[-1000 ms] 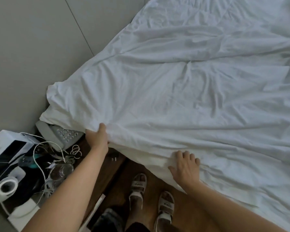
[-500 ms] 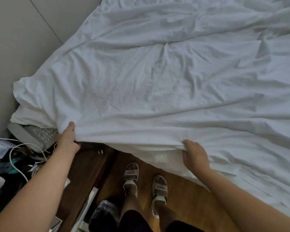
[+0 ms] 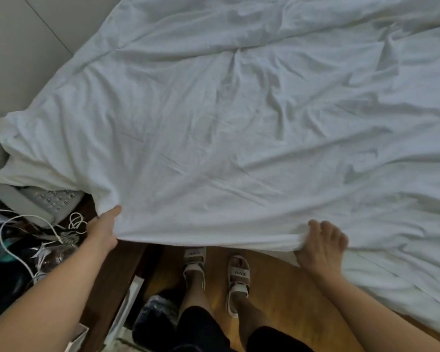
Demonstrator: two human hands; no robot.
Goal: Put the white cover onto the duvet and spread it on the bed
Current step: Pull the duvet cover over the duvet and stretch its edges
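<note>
Both the left hand [image 3: 102, 231] and right hand [image 3: 321, 243] clench the white cover [image 3: 239, 123] at the bed's near edge, where a tug could drag the telephone [image 3: 42, 201] off the nightstand

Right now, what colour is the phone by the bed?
Light grey phone, seen in the head view.

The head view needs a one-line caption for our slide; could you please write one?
Both hands, left hand and right hand, grip the near edge of the white duvet spread over the bed.
</note>
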